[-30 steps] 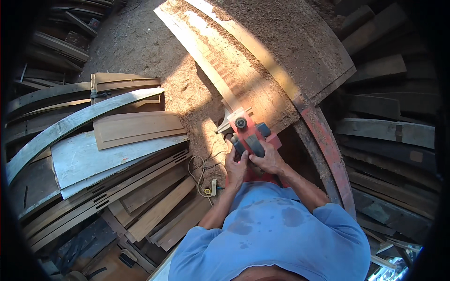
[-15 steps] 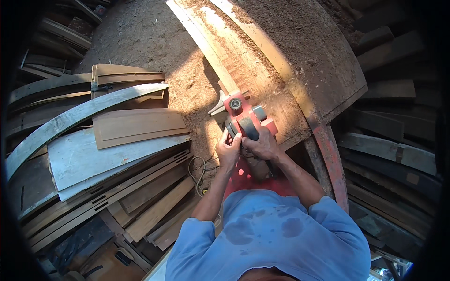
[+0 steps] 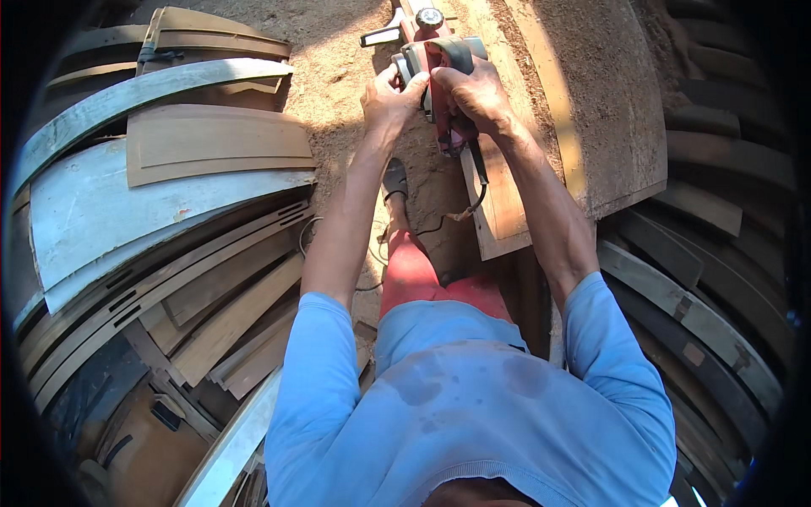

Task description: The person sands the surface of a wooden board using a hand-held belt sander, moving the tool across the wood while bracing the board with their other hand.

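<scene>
A red electric hand planer (image 3: 450, 52) with a black knob (image 3: 430, 18) on its front sits at the top middle, over the edge of a narrow wooden strip. My right hand (image 3: 479, 95) is closed round its rear handle. My left hand (image 3: 395, 100) grips the planer's left side, thumb pointing toward the handle. A metal side fence (image 3: 380, 36) juts out to the left. From the back of the planer a black power cord (image 3: 483, 190) hangs down past my right forearm. Both arms reach well forward. The planer's underside is hidden.
A shaving-covered wooden surface (image 3: 621, 127) spreads to the right, with a pale long board (image 3: 553, 93) on it. Stacked planks, a wooden panel (image 3: 220, 144) and a white sheet (image 3: 110, 220) fill the left side. More boards (image 3: 693, 313) lie right. The cord trails near my foot (image 3: 394, 179).
Both hands have pushed the planer forward, away from my body, and my arms have straightened. Flying shavings seen earlier beside the planer no longer show. The view has shifted too.
</scene>
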Demonstrator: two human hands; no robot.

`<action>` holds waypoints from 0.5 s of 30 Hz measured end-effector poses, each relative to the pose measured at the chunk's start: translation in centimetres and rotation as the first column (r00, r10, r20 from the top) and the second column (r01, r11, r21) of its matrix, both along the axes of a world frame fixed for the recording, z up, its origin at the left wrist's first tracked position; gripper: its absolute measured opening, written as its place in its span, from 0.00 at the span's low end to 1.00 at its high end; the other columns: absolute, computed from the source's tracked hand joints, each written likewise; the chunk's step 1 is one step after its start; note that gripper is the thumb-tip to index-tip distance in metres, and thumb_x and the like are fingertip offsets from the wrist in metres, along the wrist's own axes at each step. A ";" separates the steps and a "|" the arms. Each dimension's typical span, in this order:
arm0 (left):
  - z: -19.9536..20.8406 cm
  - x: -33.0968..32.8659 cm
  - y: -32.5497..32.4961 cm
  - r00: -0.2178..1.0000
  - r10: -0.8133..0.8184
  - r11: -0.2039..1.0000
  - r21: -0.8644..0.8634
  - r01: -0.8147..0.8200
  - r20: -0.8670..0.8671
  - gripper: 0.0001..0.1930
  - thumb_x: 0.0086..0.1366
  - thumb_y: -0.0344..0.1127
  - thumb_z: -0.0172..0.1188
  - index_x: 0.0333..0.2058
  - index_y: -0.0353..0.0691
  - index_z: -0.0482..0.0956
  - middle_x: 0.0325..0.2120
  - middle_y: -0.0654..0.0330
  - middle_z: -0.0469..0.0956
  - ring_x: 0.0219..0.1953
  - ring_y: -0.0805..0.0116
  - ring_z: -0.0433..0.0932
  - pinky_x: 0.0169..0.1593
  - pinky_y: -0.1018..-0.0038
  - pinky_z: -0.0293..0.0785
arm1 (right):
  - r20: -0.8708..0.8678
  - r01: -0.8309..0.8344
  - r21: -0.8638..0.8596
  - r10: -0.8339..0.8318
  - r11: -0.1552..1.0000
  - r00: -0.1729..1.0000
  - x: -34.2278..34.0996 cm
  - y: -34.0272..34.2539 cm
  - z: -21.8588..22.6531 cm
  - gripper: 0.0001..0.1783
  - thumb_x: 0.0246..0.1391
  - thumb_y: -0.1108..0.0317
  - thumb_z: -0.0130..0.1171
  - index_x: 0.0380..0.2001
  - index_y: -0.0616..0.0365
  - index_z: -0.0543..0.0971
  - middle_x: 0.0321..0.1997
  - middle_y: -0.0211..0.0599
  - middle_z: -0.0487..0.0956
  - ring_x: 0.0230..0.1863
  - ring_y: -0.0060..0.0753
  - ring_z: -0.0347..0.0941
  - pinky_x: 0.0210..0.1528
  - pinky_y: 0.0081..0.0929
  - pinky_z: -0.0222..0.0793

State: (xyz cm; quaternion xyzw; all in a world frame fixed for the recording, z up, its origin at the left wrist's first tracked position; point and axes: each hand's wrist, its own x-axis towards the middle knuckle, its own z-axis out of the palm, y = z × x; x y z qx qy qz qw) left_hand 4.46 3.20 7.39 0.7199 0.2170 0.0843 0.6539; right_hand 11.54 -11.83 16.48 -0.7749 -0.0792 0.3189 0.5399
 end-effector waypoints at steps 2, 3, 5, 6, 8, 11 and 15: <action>-0.3 -0.9 -0.9 0.999 0.032 0.999 -0.023 -0.031 0.019 0.17 0.68 0.41 0.70 0.50 0.37 0.86 0.35 0.64 0.87 0.35 0.78 0.81 0.41 0.74 0.77 | -0.001 0.011 0.007 -0.011 1.000 1.000 -0.9 -0.6 -0.2 0.14 0.58 0.60 0.66 0.36 0.61 0.81 0.21 0.32 0.78 0.22 0.25 0.74 0.26 0.29 0.71; -0.2 -1.7 -1.6 0.999 0.052 0.999 -0.002 -0.052 -0.005 0.17 0.67 0.41 0.71 0.49 0.37 0.86 0.34 0.62 0.88 0.34 0.76 0.82 0.41 0.73 0.78 | 0.010 0.029 0.009 -0.029 1.000 1.000 -1.7 -1.1 -0.2 0.14 0.58 0.60 0.66 0.36 0.61 0.81 0.22 0.32 0.78 0.22 0.24 0.74 0.26 0.28 0.71; 0.3 -3.6 -3.3 0.999 0.041 0.997 -0.058 -0.040 0.008 0.16 0.66 0.41 0.71 0.47 0.37 0.86 0.32 0.60 0.89 0.33 0.74 0.84 0.40 0.71 0.79 | 0.045 0.024 0.012 -0.025 1.000 0.999 -3.0 -2.7 -1.2 0.20 0.58 0.63 0.62 0.51 0.63 0.81 0.27 0.39 0.83 0.22 0.28 0.79 0.25 0.30 0.77; 1.1 -4.9 -4.1 0.998 0.045 0.998 0.034 -0.043 -0.052 0.16 0.66 0.40 0.71 0.47 0.37 0.86 0.31 0.59 0.88 0.32 0.75 0.84 0.38 0.71 0.79 | 0.124 0.018 0.006 -0.019 1.000 0.992 -4.2 -3.5 -1.6 0.20 0.58 0.64 0.63 0.52 0.63 0.81 0.32 0.40 0.84 0.32 0.26 0.80 0.37 0.30 0.78; -0.8 -8.1 -5.8 0.997 0.073 0.996 0.047 -0.073 -0.003 0.17 0.66 0.41 0.72 0.48 0.37 0.85 0.31 0.56 0.88 0.31 0.72 0.84 0.38 0.70 0.79 | 0.062 -0.006 0.008 0.005 1.000 0.998 -7.0 -5.3 -1.6 0.21 0.57 0.62 0.65 0.50 0.63 0.81 0.35 0.38 0.84 0.35 0.26 0.79 0.42 0.30 0.77; -0.5 -14.1 -10.5 0.995 0.088 0.996 0.006 -0.088 -0.041 0.19 0.66 0.41 0.72 0.50 0.38 0.84 0.33 0.53 0.83 0.34 0.66 0.82 0.40 0.69 0.78 | 0.023 0.027 -0.021 -0.027 0.999 0.999 -12.8 -9.1 -0.9 0.20 0.56 0.62 0.67 0.47 0.64 0.81 0.33 0.37 0.83 0.33 0.27 0.79 0.40 0.31 0.77; 0.1 -24.0 -17.6 0.972 0.045 0.990 0.143 -0.011 -0.231 0.28 0.63 0.41 0.75 0.58 0.36 0.80 0.34 0.54 0.77 0.38 0.59 0.80 0.45 0.63 0.78 | 0.009 0.055 -0.065 -0.054 0.996 0.998 -22.6 -16.9 -1.3 0.20 0.56 0.62 0.69 0.46 0.65 0.79 0.33 0.41 0.82 0.35 0.29 0.78 0.40 0.34 0.76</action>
